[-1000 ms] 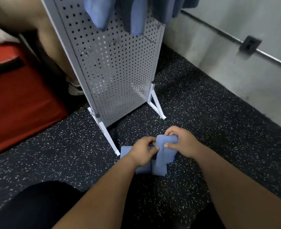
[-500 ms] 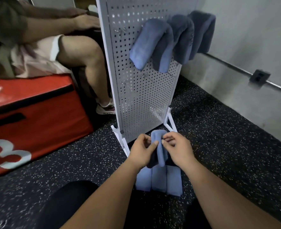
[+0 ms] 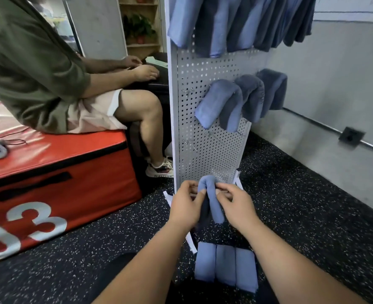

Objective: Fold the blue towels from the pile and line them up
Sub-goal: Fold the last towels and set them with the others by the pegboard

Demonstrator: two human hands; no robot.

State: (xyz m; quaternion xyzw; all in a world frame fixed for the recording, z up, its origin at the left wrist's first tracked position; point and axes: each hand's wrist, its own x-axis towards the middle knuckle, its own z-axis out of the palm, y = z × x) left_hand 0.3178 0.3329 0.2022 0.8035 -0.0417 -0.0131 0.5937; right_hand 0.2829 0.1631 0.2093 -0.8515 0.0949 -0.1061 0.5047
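At lower centre of the frame, the left hand (image 3: pixel 185 207) and the right hand (image 3: pixel 238 207) each pinch one folded blue towel (image 3: pixel 211 198), held up between them in front of the white pegboard (image 3: pixel 209 154). Below the hands, three folded towels (image 3: pixel 225 266) lie side by side, touching, on the speckled floor (image 3: pixel 312 216). More towels (image 3: pixel 236 102) hang on the pegboard at centre right.

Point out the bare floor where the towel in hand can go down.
Widest free floor lies right of the row of three folded towels, out to the wall. Another bare strip runs between the red box and that row. Crowded: at the pegboard stand base, where left hand and right hand pinch the held towel.
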